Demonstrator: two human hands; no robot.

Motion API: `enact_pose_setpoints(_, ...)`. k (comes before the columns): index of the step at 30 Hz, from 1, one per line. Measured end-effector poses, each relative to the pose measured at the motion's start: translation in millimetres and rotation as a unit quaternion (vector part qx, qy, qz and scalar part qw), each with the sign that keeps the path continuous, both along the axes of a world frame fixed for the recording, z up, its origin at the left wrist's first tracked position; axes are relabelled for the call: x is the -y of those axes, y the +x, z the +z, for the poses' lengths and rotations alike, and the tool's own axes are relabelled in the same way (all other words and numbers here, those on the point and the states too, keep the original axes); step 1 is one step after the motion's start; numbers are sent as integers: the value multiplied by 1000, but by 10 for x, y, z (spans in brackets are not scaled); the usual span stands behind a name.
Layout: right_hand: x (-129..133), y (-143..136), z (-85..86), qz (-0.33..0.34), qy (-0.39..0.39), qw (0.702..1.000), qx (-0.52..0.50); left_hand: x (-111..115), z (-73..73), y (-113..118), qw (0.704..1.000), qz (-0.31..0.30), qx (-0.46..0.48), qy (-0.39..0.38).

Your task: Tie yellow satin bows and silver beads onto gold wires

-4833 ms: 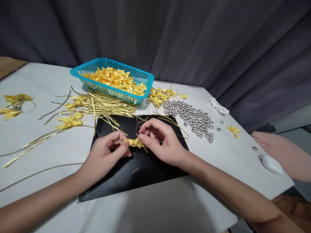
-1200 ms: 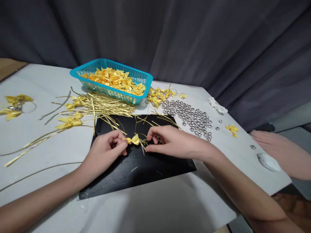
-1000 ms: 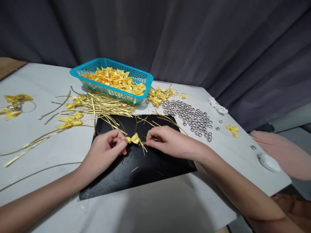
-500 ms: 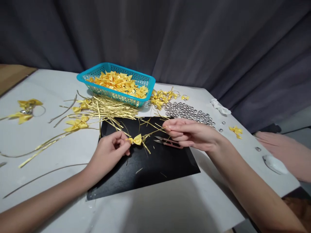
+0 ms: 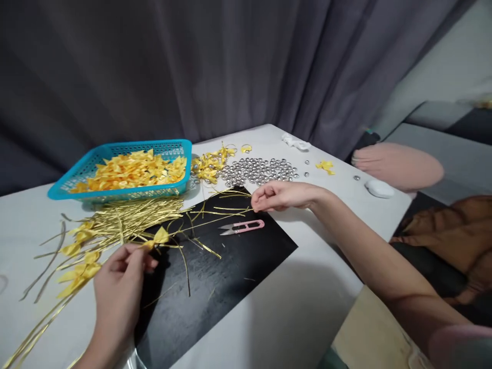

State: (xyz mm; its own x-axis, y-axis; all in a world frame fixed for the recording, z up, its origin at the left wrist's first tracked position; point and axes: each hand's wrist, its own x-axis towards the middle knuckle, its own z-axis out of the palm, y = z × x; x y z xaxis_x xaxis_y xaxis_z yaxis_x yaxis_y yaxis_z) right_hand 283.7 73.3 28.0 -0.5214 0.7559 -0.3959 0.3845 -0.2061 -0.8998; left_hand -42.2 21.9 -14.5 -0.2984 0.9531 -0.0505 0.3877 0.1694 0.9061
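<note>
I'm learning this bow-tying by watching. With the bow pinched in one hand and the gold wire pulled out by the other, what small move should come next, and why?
Probably pull the wire taut. The left hand pinches the yellow bow, and the right hand grips the far end of the gold wire, which runs between them over the black mat. The pink snips lie untouched beside it.

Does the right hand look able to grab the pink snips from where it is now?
Probably yes. The pink snips lie bare on the black mat, just below the right hand, but its fingertips pinch a gold wire, which it would have to drop first.
</note>
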Motion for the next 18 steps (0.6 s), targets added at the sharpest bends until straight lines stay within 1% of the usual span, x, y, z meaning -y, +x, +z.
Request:
enact_pose_setpoints(3, 11, 84, 26, 6, 37, 997, 67, 12, 12, -7, 1000, 15, -5, 7)
enact_pose_setpoints(6, 9, 129, 30, 1, 46, 995, 93, 12, 10, -12, 999, 31, -17, 18)
enact_pose_setpoints(9, 7, 106, 30, -2, 55, 994, 98, -1, 8, -4, 1000, 25, -14, 7)
enact_pose_setpoints(11, 11, 61, 30, 1, 79, 988, 129, -10, 3, 4, 1000, 20, 0, 2)
enact_pose_setpoints(13, 20, 0, 16, -26, 136, 971, 195, -13, -6, 8, 1000, 9, 8, 6)
enact_pose_setpoints(15, 43, -87, -25, -80, 201, 943, 253, -8, -15, 8, 1000, -7, 13, 14)
enact_pose_setpoints(16, 64, -148, -57, -109, 230, 930, 266, -3, -18, 8, 1000, -17, 15, 17)
enact_pose_setpoints(18, 133, -315, -135, -151, 275, 917, 247, 11, -14, 10, 999, -34, 18, 25)
